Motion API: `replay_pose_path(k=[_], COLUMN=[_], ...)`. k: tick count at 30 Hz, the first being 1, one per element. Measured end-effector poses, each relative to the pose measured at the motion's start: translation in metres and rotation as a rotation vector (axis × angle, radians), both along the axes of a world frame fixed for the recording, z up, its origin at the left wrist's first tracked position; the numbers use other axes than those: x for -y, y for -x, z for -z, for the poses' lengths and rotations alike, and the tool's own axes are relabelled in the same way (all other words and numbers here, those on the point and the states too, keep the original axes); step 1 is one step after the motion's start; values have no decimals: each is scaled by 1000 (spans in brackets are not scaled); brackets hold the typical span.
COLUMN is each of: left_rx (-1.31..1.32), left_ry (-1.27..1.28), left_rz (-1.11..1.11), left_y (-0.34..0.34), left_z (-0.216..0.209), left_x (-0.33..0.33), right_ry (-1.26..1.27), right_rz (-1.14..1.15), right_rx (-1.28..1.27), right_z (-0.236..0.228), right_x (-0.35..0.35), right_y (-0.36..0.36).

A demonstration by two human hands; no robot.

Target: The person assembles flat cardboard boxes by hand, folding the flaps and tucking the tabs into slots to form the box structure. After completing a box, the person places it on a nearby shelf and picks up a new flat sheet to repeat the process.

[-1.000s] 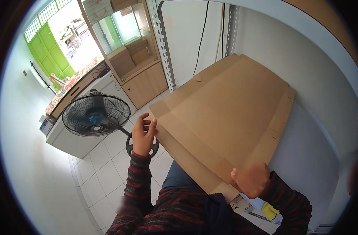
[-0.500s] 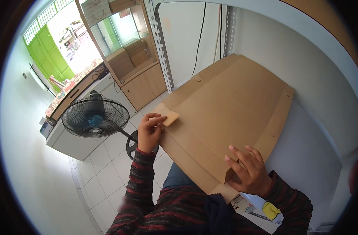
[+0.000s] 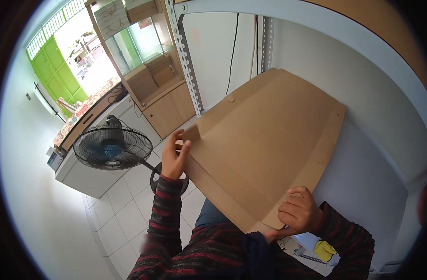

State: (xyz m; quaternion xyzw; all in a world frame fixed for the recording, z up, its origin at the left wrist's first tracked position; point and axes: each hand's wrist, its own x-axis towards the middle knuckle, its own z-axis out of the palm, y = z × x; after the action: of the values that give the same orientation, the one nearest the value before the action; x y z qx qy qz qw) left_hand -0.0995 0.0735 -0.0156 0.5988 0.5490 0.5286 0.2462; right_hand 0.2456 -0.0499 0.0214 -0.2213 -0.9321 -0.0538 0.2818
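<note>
A large brown flat cardboard box blank (image 3: 264,135) with creased edges and small tabs lies slanting before me. At its left corner, my left hand (image 3: 174,157) has its thumb and bent fingers around the edge, beside a small raised flap. Over the near right corner my right hand (image 3: 298,211) is closed, fingers curled on top of a folded flap and thumb reaching under it. Part of the blank's near edge is hidden behind my dark cloth.
A pale surface (image 3: 363,172) lies under the blank at right, with a metal shelf post (image 3: 185,60) behind. A black fan (image 3: 111,145) stands at left before a white counter (image 3: 92,175). Beyond is a glass-fronted wooden cabinet (image 3: 169,109). A yellow cloth (image 3: 324,251) hangs low at right.
My right hand has gone from spread fingers to curled over the near corner flap, which is now pressed down. The small left flap has swung upright, and my left fingers have shifted along the edge.
</note>
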Motion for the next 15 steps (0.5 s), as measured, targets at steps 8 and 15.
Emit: replay_pose_path(k=[8, 15], left_rx=[-92, -199], left_ry=[68, 23], left_rz=[53, 229], left_y=[31, 12], left_z=[11, -29], left_x=[-78, -61], right_ry=[-161, 246], right_rz=[157, 722], right_rx=[-214, -695], right_z=[-5, 15], right_x=[-24, -34], right_y=[-37, -121])
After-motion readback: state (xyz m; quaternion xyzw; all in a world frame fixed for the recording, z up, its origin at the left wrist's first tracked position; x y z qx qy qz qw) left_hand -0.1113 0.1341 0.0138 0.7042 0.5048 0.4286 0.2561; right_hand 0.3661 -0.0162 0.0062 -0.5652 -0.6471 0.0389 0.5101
